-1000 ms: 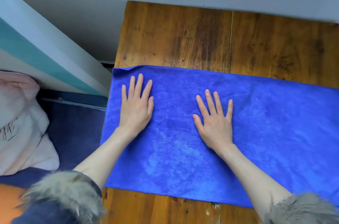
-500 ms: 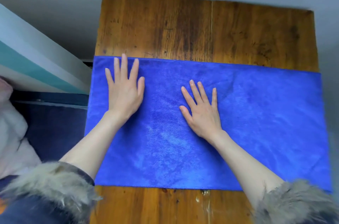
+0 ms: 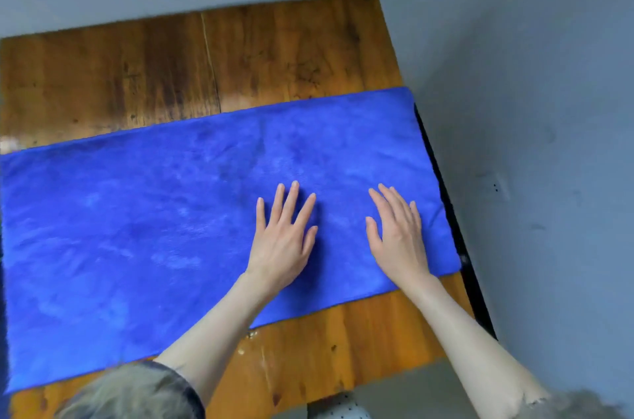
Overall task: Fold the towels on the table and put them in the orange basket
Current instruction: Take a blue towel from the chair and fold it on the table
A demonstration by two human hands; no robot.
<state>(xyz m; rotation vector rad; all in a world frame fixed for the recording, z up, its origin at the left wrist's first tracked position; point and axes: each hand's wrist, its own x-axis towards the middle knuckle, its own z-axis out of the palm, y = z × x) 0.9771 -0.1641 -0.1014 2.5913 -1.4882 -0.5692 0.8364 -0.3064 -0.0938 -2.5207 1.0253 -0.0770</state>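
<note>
A bright blue towel [image 3: 144, 230] lies spread flat across the wooden table [image 3: 137, 68], reaching the table's right edge. My left hand [image 3: 283, 240] rests palm down on the towel's right half, fingers straight and spread. My right hand [image 3: 399, 236] lies flat beside it, close to the towel's right end, fingers straight. Neither hand holds any cloth. The orange basket is out of view.
Bare wood shows behind the towel and along the near right edge [image 3: 343, 350]. Grey floor [image 3: 531, 144] surrounds the table at the back and right. A dark strip [image 3: 459, 247] runs along the table's right side.
Both hands have slid from the towel's left half to its right end, staying flat on it. The view has swung right; the items at the left are out of frame.
</note>
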